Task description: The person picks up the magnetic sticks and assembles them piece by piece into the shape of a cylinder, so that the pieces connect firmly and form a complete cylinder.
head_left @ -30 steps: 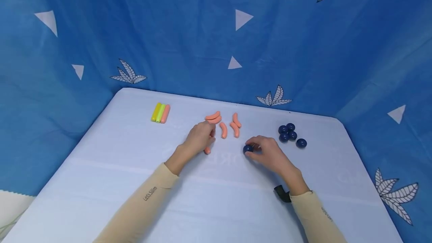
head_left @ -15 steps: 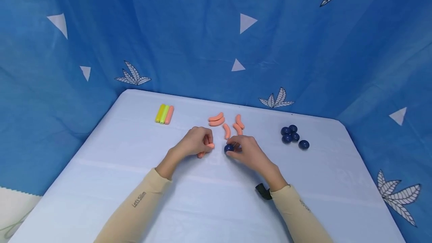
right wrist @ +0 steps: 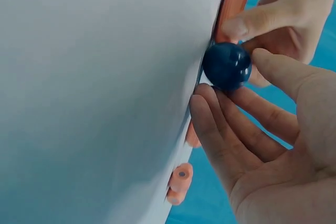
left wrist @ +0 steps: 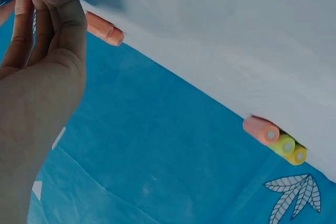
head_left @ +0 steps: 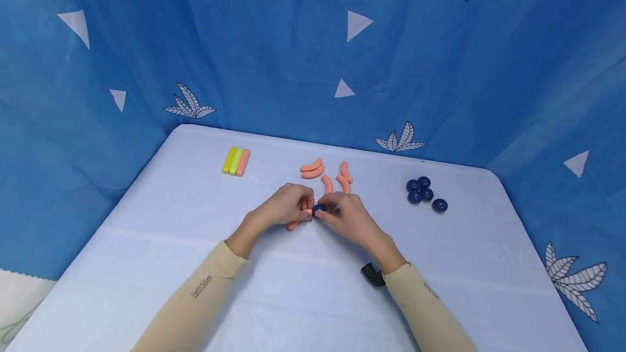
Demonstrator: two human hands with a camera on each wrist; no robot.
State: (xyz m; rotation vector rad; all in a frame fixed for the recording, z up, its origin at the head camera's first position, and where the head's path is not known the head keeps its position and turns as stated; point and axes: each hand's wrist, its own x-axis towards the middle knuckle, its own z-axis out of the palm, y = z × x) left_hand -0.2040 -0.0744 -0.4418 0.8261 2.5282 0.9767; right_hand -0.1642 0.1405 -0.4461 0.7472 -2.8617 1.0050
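My left hand pinches a curved orange sausage-shaped piece between thumb and fingers. Below that hand another orange piece lies on the white table, partly covered. A glossy dark blue ball sits between the thumb and fingers of my right hand. The ball is up against the end of the pinched orange piece; whether they are joined cannot be told. Just beyond the hands lie several loose curved orange pieces. In the left wrist view, the fingers of my left hand hide what they hold.
Several dark blue balls are grouped at the right of the white table. One straight yellow, one green and one orange stick lie side by side at the back left. A blue patterned cloth hangs behind the table.
My right hand has carried the blue ball leftward to the left hand. The left hand drew slightly nearer with its orange piece, then stayed nearly still.
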